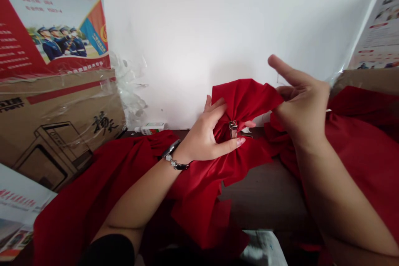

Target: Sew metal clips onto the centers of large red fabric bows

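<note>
A gathered red fabric bow point(246, 102) is held up in front of the white wall, with a shiny metal clip point(233, 129) at its pinched middle. My left hand point(205, 133) is wrapped round the gathered centre, its thumb beside the clip. At the bow's upper right edge, my right hand point(301, 99) grips the cloth, thumb raised away from it; some of its fingers are hidden. Long folds of red cloth point(202, 212) hang below the left hand. A watch and a flowered bracelet point(176, 164) circle my left wrist.
More red cloth point(102, 187) lies on the left, and another red heap point(361, 149) on the right. Beneath is a dark table point(264, 195). A cardboard box point(56, 129) with a poster point(62, 20) stands left. A small white bottle point(154, 127) lies by the wall.
</note>
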Motion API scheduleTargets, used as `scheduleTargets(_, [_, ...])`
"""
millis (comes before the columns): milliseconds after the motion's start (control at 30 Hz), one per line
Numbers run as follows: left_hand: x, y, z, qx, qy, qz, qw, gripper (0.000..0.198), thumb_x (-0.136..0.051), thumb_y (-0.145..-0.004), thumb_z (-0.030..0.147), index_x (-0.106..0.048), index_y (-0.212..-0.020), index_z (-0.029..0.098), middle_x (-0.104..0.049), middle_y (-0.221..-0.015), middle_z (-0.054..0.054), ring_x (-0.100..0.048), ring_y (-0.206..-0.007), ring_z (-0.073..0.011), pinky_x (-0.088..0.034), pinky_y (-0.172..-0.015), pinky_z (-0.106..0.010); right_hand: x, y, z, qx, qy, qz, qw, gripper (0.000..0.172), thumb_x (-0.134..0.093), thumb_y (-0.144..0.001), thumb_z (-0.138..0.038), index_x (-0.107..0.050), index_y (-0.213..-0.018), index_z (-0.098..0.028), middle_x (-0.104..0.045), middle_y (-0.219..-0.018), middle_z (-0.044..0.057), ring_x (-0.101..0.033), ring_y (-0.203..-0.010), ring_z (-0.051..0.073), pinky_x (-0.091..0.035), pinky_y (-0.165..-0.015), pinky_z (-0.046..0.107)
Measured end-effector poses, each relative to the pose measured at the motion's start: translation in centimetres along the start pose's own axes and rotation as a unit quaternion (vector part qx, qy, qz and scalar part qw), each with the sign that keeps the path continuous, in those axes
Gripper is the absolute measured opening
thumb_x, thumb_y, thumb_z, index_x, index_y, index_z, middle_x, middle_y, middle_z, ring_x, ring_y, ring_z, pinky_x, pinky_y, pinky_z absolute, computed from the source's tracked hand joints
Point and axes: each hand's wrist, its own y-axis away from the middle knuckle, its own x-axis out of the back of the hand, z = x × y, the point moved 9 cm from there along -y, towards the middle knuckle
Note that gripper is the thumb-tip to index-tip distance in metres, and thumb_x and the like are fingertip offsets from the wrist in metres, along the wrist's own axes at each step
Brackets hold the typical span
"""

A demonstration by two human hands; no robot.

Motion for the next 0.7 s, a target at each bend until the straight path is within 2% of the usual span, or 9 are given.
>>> scheduleTargets(33, [0.1, 0.0, 0.4, -0.015, -0.013, -0.003, 1.0, 0.034, -0.069, -0.075, 0.027, -0.06, -0.105, 0.015, -0.068, -0.099, -0.011, -0.061, -0.1, -0.0257, -0.046, -0.096, -0.046, -0.6, 0.0, 0.5, -0.021, 0.005, -0.027, 0.999, 0.071, -0.057, -0.065, 0.0, -0.056, -0.13, -0.028, -0.067, -0.119, 0.005, -0.066, -0.062, 0.014, -0.046, -0.044, 0.022])
scheduleTargets(100, [0.1, 0.0, 1.1, -0.047, -0.041, -0.013, 0.998, 0.031, -0.067, -0.076, 0.027, -0.06, -0.104, 0.015, -0.069, -0.098, -0.01, -0.061, -0.098, -0.0249, -0.045, -0.095, -0.044, -1.7, 0.1, 1.4, -0.057, 0.013, -0.077, 0.995, 0.07, -0.059, -0.064, -0.002, -0.057, -0.13, -0.026, -0.074, -0.093, 0.004, -0.064, -0.055, 0.015, -0.045, -0.042, 0.022])
scheduleTargets(167, [0.2, 0.0, 1.6, -0.069, -0.077, -0.016, 0.995, 0.027, -0.065, -0.077, 0.027, -0.06, -0.101, 0.016, -0.068, -0.096, -0.01, -0.06, -0.097, -0.0242, -0.045, -0.094, -0.044, -2.6, 0.3, 2.0, -0.076, 0.024, -0.116, 0.99, 0.068, -0.061, -0.065, -0.006, -0.057, -0.131, -0.024, -0.071, -0.065, 0.0, -0.062, -0.049, 0.016, -0.046, -0.043, 0.024])
scheduleTargets(233, [0.4, 0.0, 1.9, -0.079, -0.129, -0.006, 0.988, 0.026, -0.065, -0.076, 0.03, -0.06, -0.098, 0.017, -0.067, -0.096, -0.009, -0.058, -0.097, -0.0244, -0.043, -0.094, -0.044, -3.0, 0.4, 2.1, -0.072, 0.037, -0.134, 0.988, 0.067, -0.062, -0.067, -0.009, -0.056, -0.132, -0.024, -0.066, -0.054, -0.002, -0.061, -0.046, 0.017, -0.048, -0.043, 0.026])
scheduleTargets(300, [0.8, 0.0, 2.0, -0.081, -0.189, 0.018, 0.978, 0.026, -0.065, -0.074, 0.032, -0.058, -0.094, 0.018, -0.064, -0.096, -0.008, -0.056, -0.098, -0.0248, -0.041, -0.095, -0.046, -3.0, 0.4, 1.8, -0.051, 0.06, -0.133, 0.988, 0.065, -0.061, -0.068, -0.011, -0.055, -0.132, -0.024, -0.071, -0.065, 0.0, -0.063, -0.049, 0.017, -0.052, -0.048, 0.029])
scheduleTargets(367, [1.2, 0.1, 2.2, -0.083, -0.241, 0.042, 0.966, 0.023, -0.065, -0.073, 0.032, -0.056, -0.09, 0.019, -0.062, -0.092, -0.006, -0.054, -0.098, -0.0252, -0.039, -0.096, -0.048, -2.7, 0.3, 1.1, -0.026, 0.094, -0.119, 0.988, 0.062, -0.059, -0.07, -0.011, -0.056, -0.131, -0.024, -0.074, -0.087, 0.004, -0.066, -0.058, 0.018, -0.056, -0.058, 0.033])
scheduleTargets(467, [1.4, 0.2, 2.6, -0.103, -0.271, 0.067, 0.955, 0.015, -0.062, -0.073, 0.025, -0.053, -0.083, 0.018, -0.059, -0.084, -0.005, -0.053, -0.099, -0.0256, -0.041, -0.092, -0.046, -2.4, 0.3, 0.3, -0.002, 0.13, -0.109, 0.985, 0.058, -0.059, -0.073, -0.013, -0.057, -0.13, -0.025, -0.068, -0.115, 0.008, -0.068, -0.068, 0.019, -0.058, -0.067, 0.036])
scheduleTargets(600, [1.0, 0.5, 2.8, -0.137, -0.185, 0.043, 0.972, 0.015, -0.064, -0.072, 0.02, -0.052, -0.08, 0.019, -0.059, -0.076, -0.003, -0.057, -0.085, -0.0208, -0.048, -0.078, -0.036, -2.7, 0.7, -0.7, 0.037, 0.096, -0.115, 0.988, 0.058, -0.059, -0.075, -0.015, -0.055, -0.13, -0.03, -0.061, -0.128, 0.005, -0.068, -0.07, 0.018, -0.058, -0.064, 0.033])
scheduleTargets(700, [-0.1, 0.6, 2.0, -0.104, -0.042, -0.027, 0.993, 0.019, -0.064, -0.075, 0.02, -0.052, -0.089, 0.018, -0.064, -0.08, -0.003, -0.062, -0.078, -0.0176, -0.05, -0.074, -0.032, -3.0, 1.0, -1.0, 0.049, 0.046, -0.117, 0.991, 0.058, -0.06, -0.073, -0.012, -0.058, -0.127, -0.032, -0.064, -0.124, 0.003, -0.067, -0.065, 0.015, -0.056, -0.056, 0.03])
